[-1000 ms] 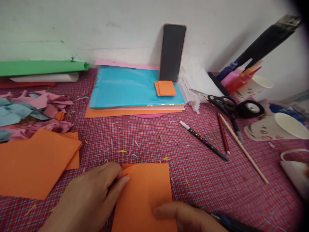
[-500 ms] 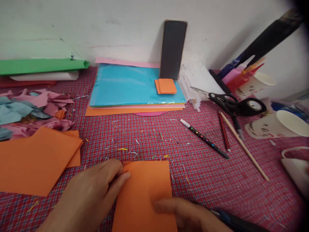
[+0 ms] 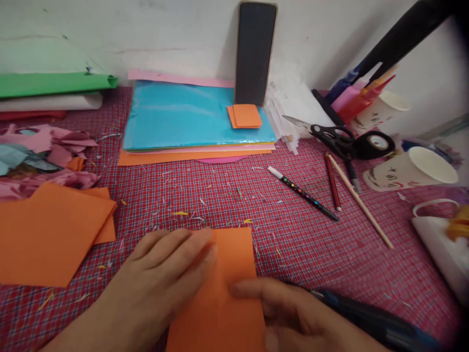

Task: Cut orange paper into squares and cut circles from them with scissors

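orange paper is flat on the checked cloth, between both hands. left hand lies over its left side, fingers out straight, seems to be pressing so it won't slide, not pinching. right hand has its index on the paper, probably steadying that side; can't tell if the thumb's gripping. phone leans on the wall, presumably for easy viewing.

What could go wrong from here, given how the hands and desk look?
1. The orange paper might skew or crease if the left hand or right hand slips on it.
2. The dark tool lies close by the right hand, so it could get knocked.
3. The phone stands propped against the wall; a bump might topple it.
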`<state>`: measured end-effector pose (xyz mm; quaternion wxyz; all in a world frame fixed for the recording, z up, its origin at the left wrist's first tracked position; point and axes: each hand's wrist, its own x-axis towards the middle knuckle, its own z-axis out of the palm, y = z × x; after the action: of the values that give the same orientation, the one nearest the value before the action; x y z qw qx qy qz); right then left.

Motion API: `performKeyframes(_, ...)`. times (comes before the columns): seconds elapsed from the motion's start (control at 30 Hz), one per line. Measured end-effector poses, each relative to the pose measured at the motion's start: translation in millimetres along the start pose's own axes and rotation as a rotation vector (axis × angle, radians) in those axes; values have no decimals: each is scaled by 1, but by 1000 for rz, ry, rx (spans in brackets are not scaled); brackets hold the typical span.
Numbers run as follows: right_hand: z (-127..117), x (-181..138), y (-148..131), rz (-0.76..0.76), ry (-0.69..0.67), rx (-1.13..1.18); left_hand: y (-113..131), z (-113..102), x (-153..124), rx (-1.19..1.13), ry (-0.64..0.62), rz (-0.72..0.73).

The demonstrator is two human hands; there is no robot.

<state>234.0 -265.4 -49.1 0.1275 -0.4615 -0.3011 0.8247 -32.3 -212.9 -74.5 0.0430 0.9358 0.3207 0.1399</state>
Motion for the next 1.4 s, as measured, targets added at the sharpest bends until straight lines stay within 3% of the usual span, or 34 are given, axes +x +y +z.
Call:
performKeyframes(0.13,8,-2,-11,-81,103,-205,4,-3,11,-37,-125,117)
performKeyframes(0.3,13,-1,-4,-219,147,-213,36,-12,26,152,-324,-21)
performKeyframes(0.4,17,-2,1,-282,188,-242,57,-11,27,247,-348,-65)
performKeyframes(0.53,22,-10,4,-358,248,-348,71,3,19,364,-250,-115)
performKeyframes(0.63,24,-21,12,-580,420,-680,72,7,14,392,-203,-104)
performKeyframes(0.7,27,-27,19,-778,572,-993,68,3,14,367,-207,-59)
performKeyframes(0.77,34,-30,25,-894,630,-1257,61,-7,18,291,-215,-10)
performKeyframes(0.93,51,-12,27,-928,484,-1631,44,-31,36,269,-292,92)
performKeyframes(1.1,57,4,41,-864,354,-1785,56,-32,47,393,-385,126)
performKeyframes(1.17,59,2,54,-859,358,-1806,68,-24,46,392,-356,30)
performKeyframes(1.3,62,-9,78,-848,367,-1812,88,-1,39,391,-183,-286)
performKeyframes(1.4,63,-21,90,-839,350,-1805,91,15,31,374,-52,-344)
